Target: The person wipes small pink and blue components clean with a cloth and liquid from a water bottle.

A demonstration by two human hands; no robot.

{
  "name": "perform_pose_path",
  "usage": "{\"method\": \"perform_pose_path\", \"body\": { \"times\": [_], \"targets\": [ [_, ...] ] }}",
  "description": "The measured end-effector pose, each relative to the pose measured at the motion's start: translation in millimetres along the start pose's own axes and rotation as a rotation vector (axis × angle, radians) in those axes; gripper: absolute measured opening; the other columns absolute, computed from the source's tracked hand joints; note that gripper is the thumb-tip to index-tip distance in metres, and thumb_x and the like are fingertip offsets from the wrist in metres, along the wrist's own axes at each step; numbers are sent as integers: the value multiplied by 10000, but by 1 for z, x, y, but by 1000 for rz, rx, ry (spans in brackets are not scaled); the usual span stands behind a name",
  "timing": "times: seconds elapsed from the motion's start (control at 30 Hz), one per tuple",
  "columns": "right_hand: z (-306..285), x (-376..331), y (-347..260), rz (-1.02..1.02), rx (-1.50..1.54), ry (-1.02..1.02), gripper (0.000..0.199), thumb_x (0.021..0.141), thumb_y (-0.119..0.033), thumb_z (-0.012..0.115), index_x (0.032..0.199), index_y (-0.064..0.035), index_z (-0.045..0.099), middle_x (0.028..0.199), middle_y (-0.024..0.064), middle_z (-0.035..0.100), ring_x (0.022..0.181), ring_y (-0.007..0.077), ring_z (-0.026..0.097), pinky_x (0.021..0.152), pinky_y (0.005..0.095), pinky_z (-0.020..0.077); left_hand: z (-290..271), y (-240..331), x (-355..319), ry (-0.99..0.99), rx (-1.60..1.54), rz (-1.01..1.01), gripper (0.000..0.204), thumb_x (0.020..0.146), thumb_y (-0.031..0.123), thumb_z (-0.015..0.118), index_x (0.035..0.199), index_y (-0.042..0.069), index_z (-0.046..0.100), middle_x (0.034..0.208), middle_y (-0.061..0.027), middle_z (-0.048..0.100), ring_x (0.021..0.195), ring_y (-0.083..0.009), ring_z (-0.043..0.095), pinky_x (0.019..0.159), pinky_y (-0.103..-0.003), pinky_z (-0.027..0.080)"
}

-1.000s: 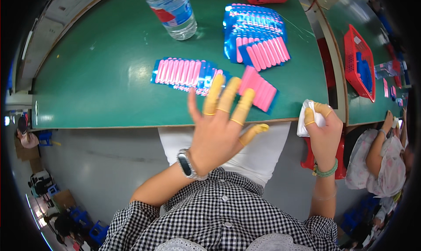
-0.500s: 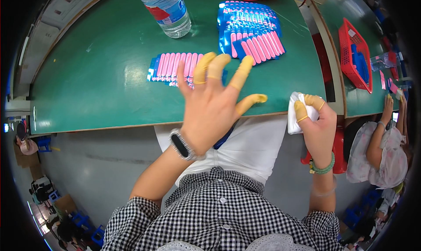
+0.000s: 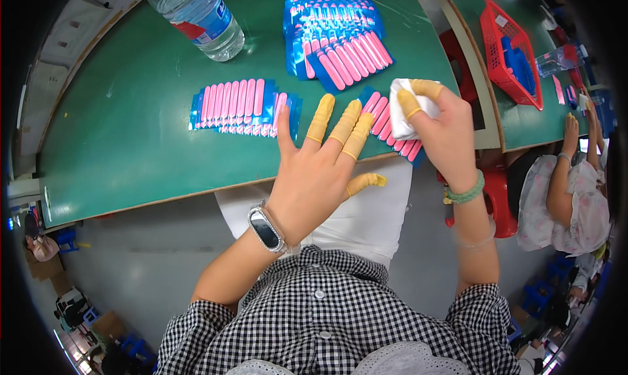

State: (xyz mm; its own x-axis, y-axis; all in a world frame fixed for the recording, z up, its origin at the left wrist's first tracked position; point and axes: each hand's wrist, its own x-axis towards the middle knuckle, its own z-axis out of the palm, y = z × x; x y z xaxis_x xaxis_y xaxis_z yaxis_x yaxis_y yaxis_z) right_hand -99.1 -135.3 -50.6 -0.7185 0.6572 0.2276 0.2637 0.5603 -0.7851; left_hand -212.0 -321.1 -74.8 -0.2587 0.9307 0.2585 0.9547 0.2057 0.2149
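Note:
My left hand (image 3: 317, 169) is spread flat over the near edge of the green table (image 3: 131, 133), fingers apart, with yellow finger cots on most fingers and a watch on the wrist. It holds nothing. Its fingertips reach a blue packet of pink sticks (image 3: 386, 123) lying at the table edge. My right hand (image 3: 441, 123), also in yellow cots, grips a crumpled white cloth (image 3: 404, 103) just above that packet. A row of the same packets (image 3: 239, 103) lies left of my left hand, and a larger stack (image 3: 337, 38) sits farther back.
A clear water bottle (image 3: 199, 18) with a red label lies at the table's far side. To the right a second green table holds a red basket (image 3: 507, 51) with blue items. Another person's arm (image 3: 562, 172) shows at the far right.
Both hands have moved forward over the table. My right hand brought the white cloth up from beside my lap to above the packet at the edge.

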Motion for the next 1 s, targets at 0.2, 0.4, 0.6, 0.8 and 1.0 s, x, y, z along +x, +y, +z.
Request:
{"method": "perform_pose_path", "body": {
  "times": [0.2, 0.4, 0.6, 0.8, 1.0],
  "targets": [
    [12, 18, -8, -95, -399, -75, 282, 842, -231, 718, 1005, -2, 724, 898, 176, 701, 778, 361, 681, 681, 434, 534, 7, 7, 2, -7, -1, 11, 662, 814, 666, 622, 1417, 403, 548, 1503, -186, 455, 1427, -368, 380, 1135, -733, 67],
    [18, 16, -19, -83, -480, -108, 249, 853, -210, 713, 1012, -22, 675, 879, 157, 698, 778, 359, 686, 671, 442, 546, 18, 22, 4, 52, -27, -15, 553, 769, 617, 683, 1300, 472, 628, 1478, -230, 464, 1431, -352, 380, 1123, -751, 87],
    [24, 16, -21, -193, -634, -179, 244, 837, -186, 714, 982, -21, 610, 899, 150, 688, 750, 348, 689, 619, 433, 556, 25, 26, -1, 48, 62, -34, 539, 760, 527, 737, 1288, 479, 639, 1451, -230, 494, 1447, -348, 366, 1124, -760, 68],
    [31, -1, -24, -370, -673, -161, 238, 837, -205, 727, 951, -29, 613, 919, 131, 691, 737, 325, 694, 587, 427, 549, 27, 26, -1, 42, 65, -37, 545, 783, 432, 754, 1306, 499, 617, 1450, -239, 495, 1457, -334, 360, 1133, -754, 75],
    [23, 17, -15, -262, -661, -128, 262, 811, -211, 738, 968, -44, 612, 889, 121, 663, 693, 327, 675, 571, 425, 543, 25, 26, 0, 53, 96, -32, 496, 829, 384, 722, 1297, 504, 609, 1442, -245, 502, 1421, -332, 413, 1135, -748, 111]
  ]
}}
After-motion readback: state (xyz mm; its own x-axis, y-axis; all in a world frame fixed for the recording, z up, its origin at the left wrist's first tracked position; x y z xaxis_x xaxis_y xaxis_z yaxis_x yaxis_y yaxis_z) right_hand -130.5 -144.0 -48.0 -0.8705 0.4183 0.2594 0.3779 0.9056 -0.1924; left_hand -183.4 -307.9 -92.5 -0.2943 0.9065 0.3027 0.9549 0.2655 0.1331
